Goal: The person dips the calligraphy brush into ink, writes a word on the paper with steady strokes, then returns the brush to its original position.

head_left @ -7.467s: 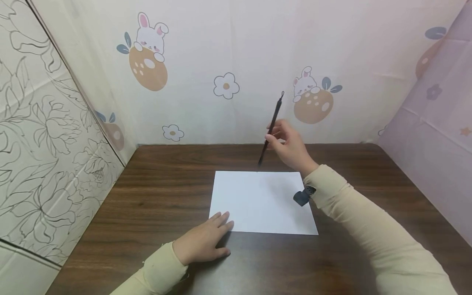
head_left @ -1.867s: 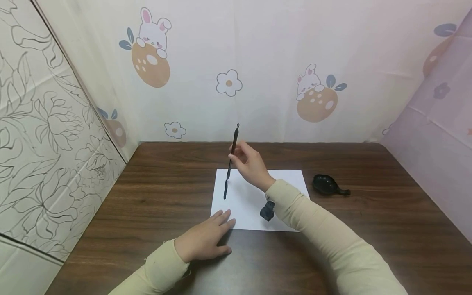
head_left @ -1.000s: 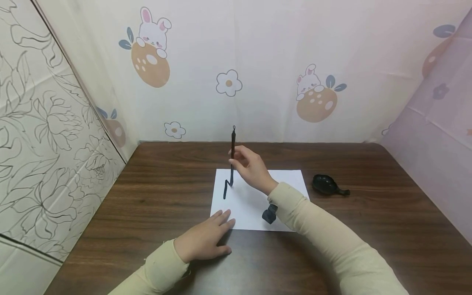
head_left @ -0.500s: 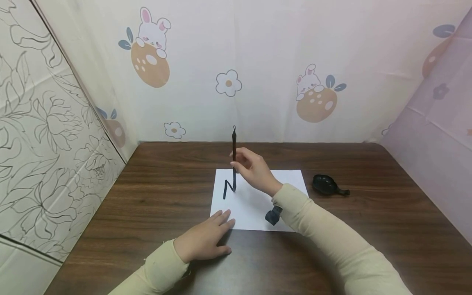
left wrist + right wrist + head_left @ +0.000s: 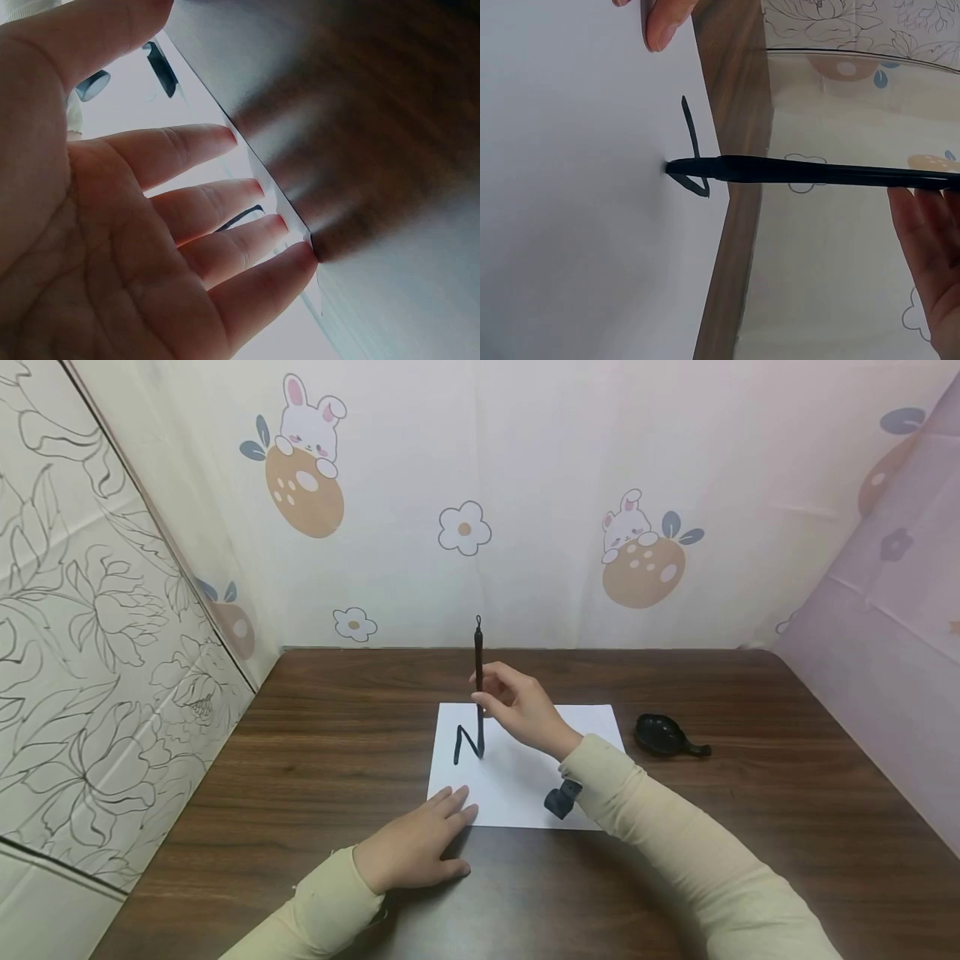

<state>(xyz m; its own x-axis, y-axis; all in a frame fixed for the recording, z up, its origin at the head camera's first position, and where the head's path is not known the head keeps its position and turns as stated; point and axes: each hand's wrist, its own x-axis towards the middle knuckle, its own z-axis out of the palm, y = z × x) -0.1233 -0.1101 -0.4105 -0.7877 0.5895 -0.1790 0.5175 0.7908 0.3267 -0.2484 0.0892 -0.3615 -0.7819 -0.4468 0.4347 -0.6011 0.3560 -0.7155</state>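
Pinched by its shaft in my right hand (image 5: 517, 702), a dark writing brush (image 5: 478, 652) stands nearly upright. Its black tip touches the white sheet of paper (image 5: 525, 785). On the paper's left part is a black ink stroke (image 5: 458, 743) that rises, then slants down to the tip. In the right wrist view the brush (image 5: 772, 169) meets the end of that line, and my right fingers (image 5: 911, 225) are on its shaft. My left hand (image 5: 416, 847) lies with straight fingers over the paper's lower left corner, its thumb on the table.
A small black ink dish (image 5: 660, 735) with a short handle sits right of the paper. The brown wooden table (image 5: 337, 718) reaches back to a patterned curtain (image 5: 525, 460). A dark wrist camera (image 5: 561, 799) hangs under my right wrist.
The ink dish was out of sight at first and now shows. Ink lines have appeared on the paper. Lately my right hand has drawn the brush right and nearer, lengthening the slanted stroke.
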